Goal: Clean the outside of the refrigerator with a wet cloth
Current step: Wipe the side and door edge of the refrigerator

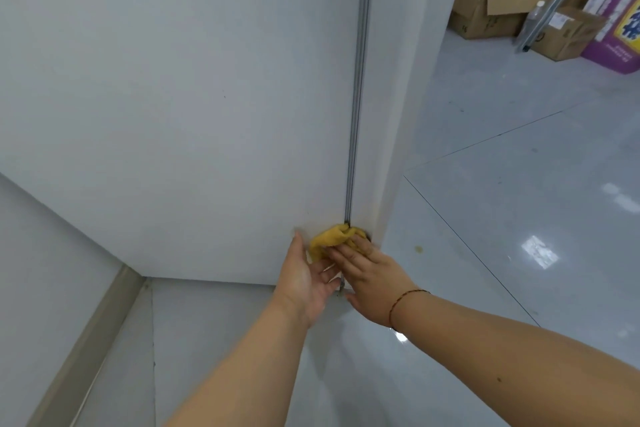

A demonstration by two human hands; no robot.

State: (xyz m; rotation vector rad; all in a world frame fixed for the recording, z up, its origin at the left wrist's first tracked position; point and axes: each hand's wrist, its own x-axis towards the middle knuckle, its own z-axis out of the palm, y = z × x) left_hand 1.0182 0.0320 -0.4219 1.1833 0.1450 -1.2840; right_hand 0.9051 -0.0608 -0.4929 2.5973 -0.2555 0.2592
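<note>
The right hand [369, 274] covers part of the yellow cloth [330, 240]. The fridge [180, 107] top is cut off, far above both hands.

Legible text: none confirmed. The purple and yellow package [623, 21] at far right carries large blue characters on a yellow panel and a line of small white print along its lower edge; both are too blurred to read. A white label on the cardboard box [562, 33] is likewise unreadable.
</note>
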